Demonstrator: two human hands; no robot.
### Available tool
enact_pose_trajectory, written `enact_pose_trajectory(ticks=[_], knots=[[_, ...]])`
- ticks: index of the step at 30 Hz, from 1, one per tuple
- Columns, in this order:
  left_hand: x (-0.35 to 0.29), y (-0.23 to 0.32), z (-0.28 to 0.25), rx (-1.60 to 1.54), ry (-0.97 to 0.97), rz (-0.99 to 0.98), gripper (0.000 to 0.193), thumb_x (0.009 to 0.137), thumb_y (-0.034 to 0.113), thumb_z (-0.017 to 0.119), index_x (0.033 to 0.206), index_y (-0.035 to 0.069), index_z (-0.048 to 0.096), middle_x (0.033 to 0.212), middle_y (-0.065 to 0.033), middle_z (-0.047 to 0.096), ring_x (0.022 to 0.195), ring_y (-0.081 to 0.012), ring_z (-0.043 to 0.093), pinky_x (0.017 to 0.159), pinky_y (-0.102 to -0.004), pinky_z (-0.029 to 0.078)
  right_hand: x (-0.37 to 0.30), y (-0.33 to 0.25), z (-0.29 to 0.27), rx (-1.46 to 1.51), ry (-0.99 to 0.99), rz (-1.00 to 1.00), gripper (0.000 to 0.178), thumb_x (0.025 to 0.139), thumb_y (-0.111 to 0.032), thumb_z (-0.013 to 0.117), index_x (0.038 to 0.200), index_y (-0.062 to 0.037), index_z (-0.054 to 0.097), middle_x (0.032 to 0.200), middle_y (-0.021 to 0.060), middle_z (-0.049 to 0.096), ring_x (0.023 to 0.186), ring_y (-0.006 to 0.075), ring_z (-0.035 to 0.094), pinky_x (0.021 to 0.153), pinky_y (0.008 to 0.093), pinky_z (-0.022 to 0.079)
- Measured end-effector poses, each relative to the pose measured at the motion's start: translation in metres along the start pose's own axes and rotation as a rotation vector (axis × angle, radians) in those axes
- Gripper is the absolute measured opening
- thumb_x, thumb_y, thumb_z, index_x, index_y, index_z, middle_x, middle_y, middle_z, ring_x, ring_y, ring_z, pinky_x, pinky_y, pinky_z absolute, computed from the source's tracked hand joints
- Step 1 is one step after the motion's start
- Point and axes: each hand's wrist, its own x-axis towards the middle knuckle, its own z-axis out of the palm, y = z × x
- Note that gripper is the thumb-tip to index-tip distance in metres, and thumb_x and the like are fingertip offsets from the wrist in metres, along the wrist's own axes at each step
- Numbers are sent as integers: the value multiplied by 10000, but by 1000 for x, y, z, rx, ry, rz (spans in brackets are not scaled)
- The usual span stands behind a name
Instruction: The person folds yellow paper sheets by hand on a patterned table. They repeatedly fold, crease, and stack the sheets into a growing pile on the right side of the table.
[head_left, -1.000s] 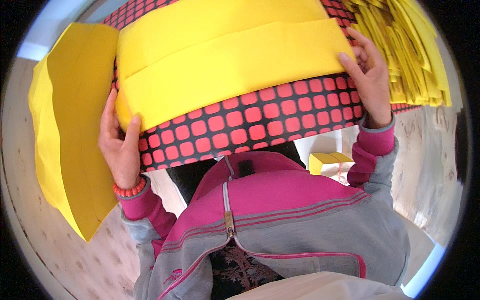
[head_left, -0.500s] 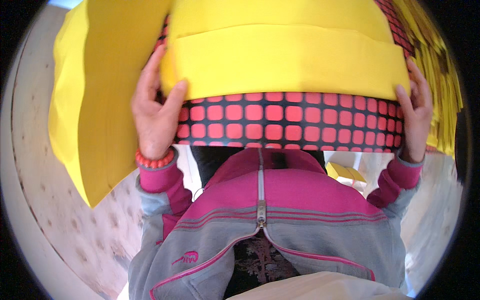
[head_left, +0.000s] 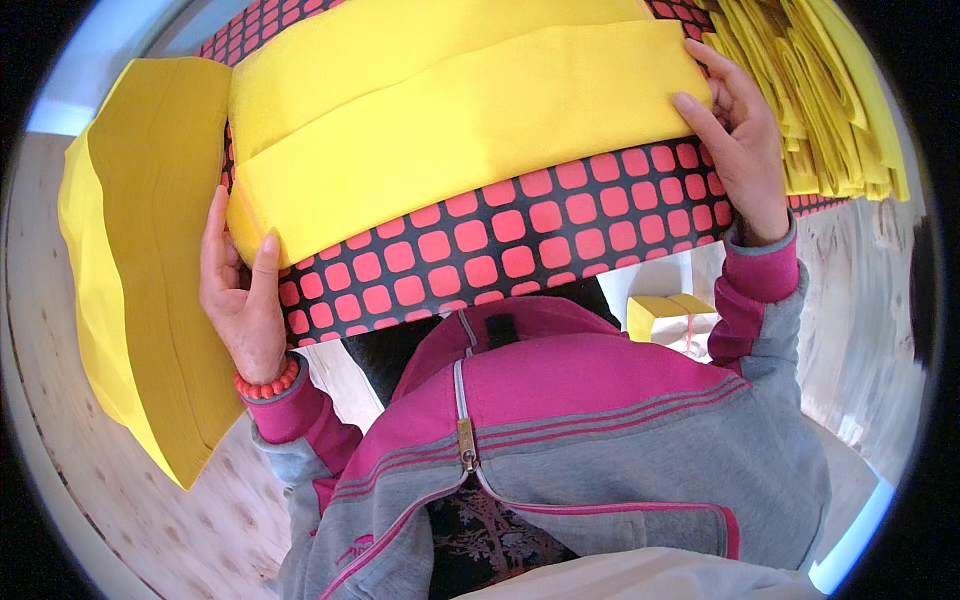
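Might pull the cloth (head_left: 470, 125) crooked at 12 o'clock, chiefly through a harder tug at one end than at the other. Could crease or bunch at the near corner, toward 9 o'clock, if pressed inward by the left hand (head_left: 245, 310). Could lose the line of the folded band, running slantwise from about 10 o'clock up toward 1, if let go unevenly. Might also catch the sheet (head_left: 165, 280) hanging at 9 o'clock, through a sideways swing of the wrist or a snag on the bracelet (head_left: 267, 379). Might knock the pile (head_left: 835, 110) at 2 o'clock, just beyond the right hand (head_left: 745, 140), by too wide a sweep outward.

Reaching forward with both arms, to 9 o'clock on the left and 2 o'clock on the right, framing the cloth across the table (head_left: 410, 265). Touching one end with each hand, thumb on top, fingers along or behind the edge. Spread partway between thumb and forefinger on both sides; impossible to say from here whether pinching firmly or merely steadying, with the undersides hidden.
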Motion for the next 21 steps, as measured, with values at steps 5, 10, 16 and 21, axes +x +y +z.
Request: enact_pose_trajectory(ticks=[5, 10, 16, 21], knots=[[1, 0, -2, 6, -7, -11, 584, 965, -48, 591, 1520, -35, 410, 1345, -127, 596, 1218, -159, 571, 1049, -274, 424, 0, 7, -2, -51, -1, -50, 482, 957, -61, 681, 1399, 22, 505, 990, 55, 697, 865, 76, 643, 761, 211, 500], [3, -3, -4, 150, 2, -69, 577, 969, -36, 591, 1520, -24, 419, 1254, -97, 631, 1135, -141, 594, 1009, -266, 442, 1, 6, -1, -176, 23, -69, 469, 937, -57, 701, 1368, 24, 532, 901, 26, 673, 803, 64, 626, 701, 205, 491], [4, -2, -3, 110, -13, -104, 592, 955, -41, 609, 1516, -29, 420, 1245, -86, 633, 1110, -135, 595, 1005, -272, 450, -1, 7, -1, -247, 96, -99, 463, 899, -88, 739, 1329, -13, 583, 784, 10, 608, 690, 71, 553, 622, 228, 456], [7, -2, 1, 72, -29, 88, 588, 935, -44, 622, 1497, -34, 447, 1317, -99, 613, 1125, -147, 593, 1004, -282, 456, 0, 14, -6, -327, 87, -112, 429, 904, -144, 742, 1310, -71, 621, 805, 16, 619, 705, 102, 570, 662, 261, 483]])
